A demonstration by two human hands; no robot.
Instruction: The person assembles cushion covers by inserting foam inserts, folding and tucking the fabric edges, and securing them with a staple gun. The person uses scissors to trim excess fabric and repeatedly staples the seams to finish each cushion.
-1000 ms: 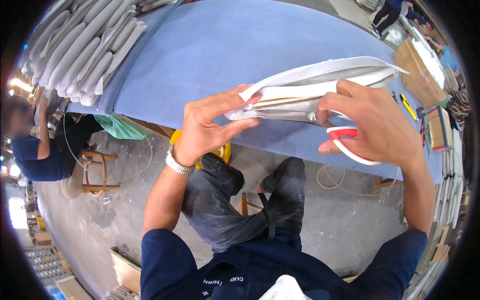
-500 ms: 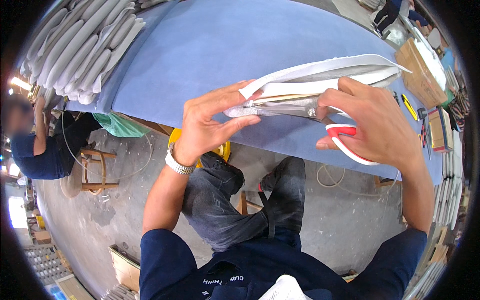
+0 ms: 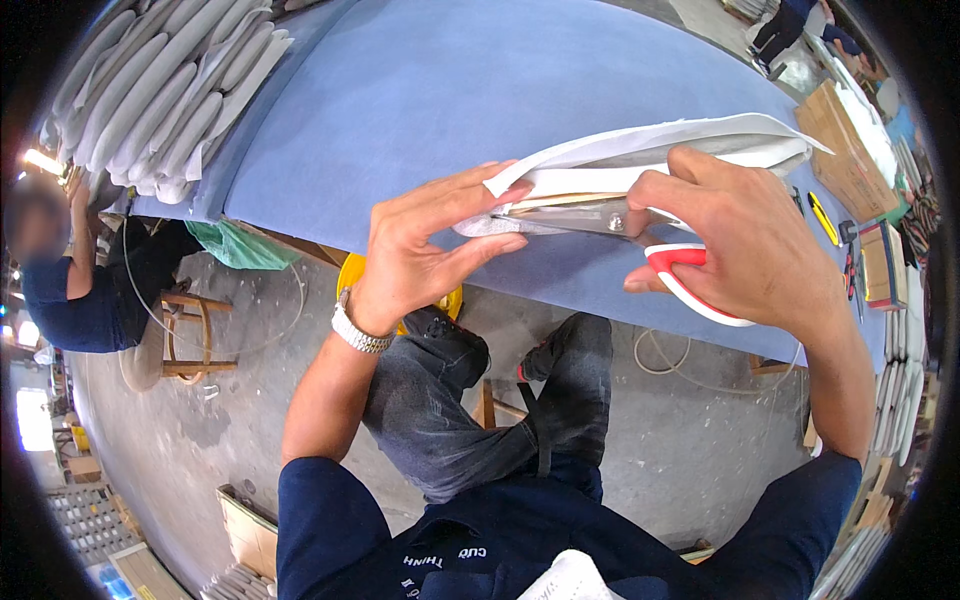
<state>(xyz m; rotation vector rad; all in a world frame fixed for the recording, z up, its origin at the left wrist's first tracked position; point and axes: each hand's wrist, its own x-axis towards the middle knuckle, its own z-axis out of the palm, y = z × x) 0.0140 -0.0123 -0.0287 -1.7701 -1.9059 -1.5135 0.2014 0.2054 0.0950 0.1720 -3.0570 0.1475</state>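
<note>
My left hand [image 3: 425,235] pinches the left end of a long, curved white and grey fabric-covered piece [image 3: 690,133] between thumb and fingers. Its raised white flap rises behind my hands, and a thin tan edge shows along the inside. In my right hand [image 3: 745,240] is a pair of scissors [image 3: 615,220] with red and white handles. The blades point left along the near side of the piece, toward my left fingertips. Whether they are biting into fabric I cannot tell. The piece is held over the near edge of the blue-covered table [image 3: 420,100].
A tall pile of similar grey padded pieces [image 3: 150,100] stands at the far left. A yellow cutter [image 3: 823,218], other small tools and cardboard boxes [image 3: 845,150] lie at the right. Beyond the left table edge sits a co-worker [image 3: 80,290]. A yellow bucket-like thing [image 3: 352,270] is underneath.
The scissors and my right hand have shifted slightly left and up, with more of the blades showing. My left hand keeps its pinch. The co-worker at the left has moved their head and hands.
</note>
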